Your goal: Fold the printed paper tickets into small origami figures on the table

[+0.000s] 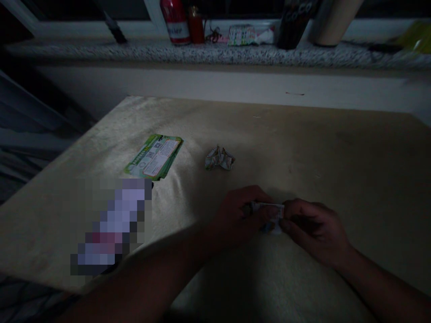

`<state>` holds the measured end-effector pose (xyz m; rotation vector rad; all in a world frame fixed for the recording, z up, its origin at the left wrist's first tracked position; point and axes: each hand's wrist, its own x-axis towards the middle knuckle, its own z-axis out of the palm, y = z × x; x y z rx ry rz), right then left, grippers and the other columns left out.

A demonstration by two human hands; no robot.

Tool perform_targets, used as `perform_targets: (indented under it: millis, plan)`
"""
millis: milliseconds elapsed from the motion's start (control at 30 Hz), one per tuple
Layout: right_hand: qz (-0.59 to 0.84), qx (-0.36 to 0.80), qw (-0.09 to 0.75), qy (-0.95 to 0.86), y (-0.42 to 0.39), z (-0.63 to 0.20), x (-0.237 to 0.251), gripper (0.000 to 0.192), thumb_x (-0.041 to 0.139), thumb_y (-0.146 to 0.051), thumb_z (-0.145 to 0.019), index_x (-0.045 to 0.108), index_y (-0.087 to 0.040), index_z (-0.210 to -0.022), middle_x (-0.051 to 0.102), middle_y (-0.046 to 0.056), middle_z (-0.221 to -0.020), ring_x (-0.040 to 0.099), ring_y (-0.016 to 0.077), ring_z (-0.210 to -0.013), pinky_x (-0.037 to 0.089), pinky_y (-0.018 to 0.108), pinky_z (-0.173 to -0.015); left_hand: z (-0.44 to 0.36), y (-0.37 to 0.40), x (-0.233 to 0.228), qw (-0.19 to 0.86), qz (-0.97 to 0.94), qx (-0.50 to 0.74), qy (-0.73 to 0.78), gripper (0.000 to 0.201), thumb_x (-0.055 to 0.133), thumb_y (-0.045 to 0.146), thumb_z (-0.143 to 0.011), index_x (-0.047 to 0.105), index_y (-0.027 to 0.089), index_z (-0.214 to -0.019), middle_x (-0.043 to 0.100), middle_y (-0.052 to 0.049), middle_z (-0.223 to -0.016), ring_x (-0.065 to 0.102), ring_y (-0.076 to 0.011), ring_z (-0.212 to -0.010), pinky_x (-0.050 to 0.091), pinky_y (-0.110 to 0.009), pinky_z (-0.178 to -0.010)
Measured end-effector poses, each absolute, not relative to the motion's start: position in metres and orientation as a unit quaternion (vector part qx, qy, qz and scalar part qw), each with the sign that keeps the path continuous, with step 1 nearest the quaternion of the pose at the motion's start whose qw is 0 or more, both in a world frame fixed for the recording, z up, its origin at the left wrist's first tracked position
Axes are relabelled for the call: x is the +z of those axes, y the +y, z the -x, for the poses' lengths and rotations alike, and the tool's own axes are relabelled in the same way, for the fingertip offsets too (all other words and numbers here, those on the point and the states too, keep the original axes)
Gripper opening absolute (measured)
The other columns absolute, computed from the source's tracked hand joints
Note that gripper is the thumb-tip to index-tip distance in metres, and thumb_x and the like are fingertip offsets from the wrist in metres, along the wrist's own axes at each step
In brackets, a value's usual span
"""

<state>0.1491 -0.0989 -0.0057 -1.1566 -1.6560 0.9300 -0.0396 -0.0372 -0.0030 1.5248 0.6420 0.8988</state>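
Observation:
Between my two hands is a small folded piece of printed paper [275, 228], pale with some darker print. My left hand [244, 213] pinches it from the left, with the thumb lying on top. From the right, the thumb and fingertips of my right hand [313, 226] close on its edge. Farther back, by itself on the table, sits a folded printed paper piece [220, 158] with two raised points. A stack of green printed leaflets [156, 157] lies to the left. Dim light hides the finer print.
A blurred-out, pixelated long object [114, 224] rests on the pale table cover [353, 157] near my left forearm. Behind the table, a speckled stone sill [215, 54] holds a red bottle [175, 22], a dark can [293, 24] and a beige cylinder [336, 22].

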Motion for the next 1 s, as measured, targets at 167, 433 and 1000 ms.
perform_targets:
  millis: [167, 433, 1000]
  plan:
    - [0.478, 0.374, 0.432, -0.667, -0.0985, -0.1488, -0.0056, 0.017, 0.061, -0.012, -0.088, 0.053, -0.021, -0.076, 0.056, -0.003, -0.062, 0.049, 0.0098, -0.054, 0.04, 0.021, -0.048, 0.0395, -0.0362, -0.0043, 0.592, -0.653, 0.38, 0.281, 0.023, 0.07, 0.034, -0.084, 0.068, 0.012, -0.079, 0.062, -0.002, -0.068, 0.055, -0.0094, -0.06, 0.041, -0.021, -0.055]
    - [0.47, 0.356, 0.441, -0.677, -0.0993, -0.1473, -0.0018, 0.018, 0.06, -0.01, -0.086, 0.053, -0.022, -0.076, 0.052, -0.005, -0.059, 0.044, 0.0079, -0.049, 0.037, 0.019, -0.045, 0.0399, -0.0367, -0.0007, 0.591, -0.654, 0.368, 0.295, 0.023, 0.069, 0.035, -0.085, 0.068, 0.013, -0.079, 0.061, -0.002, -0.068, 0.055, -0.0096, -0.06, 0.041, -0.021, -0.055]
    - [0.466, 0.361, 0.441, -0.677, -0.0994, -0.1489, -0.005, 0.016, 0.06, -0.01, -0.085, 0.053, -0.022, -0.076, 0.055, -0.004, -0.062, 0.048, 0.0096, -0.051, 0.039, 0.021, -0.046, 0.041, -0.0374, -0.0003, 0.593, -0.671, 0.344, 0.282, 0.026, 0.067, 0.037, -0.085, 0.068, 0.011, -0.079, 0.062, -0.002, -0.065, 0.052, -0.0081, -0.057, 0.039, -0.019, -0.053]
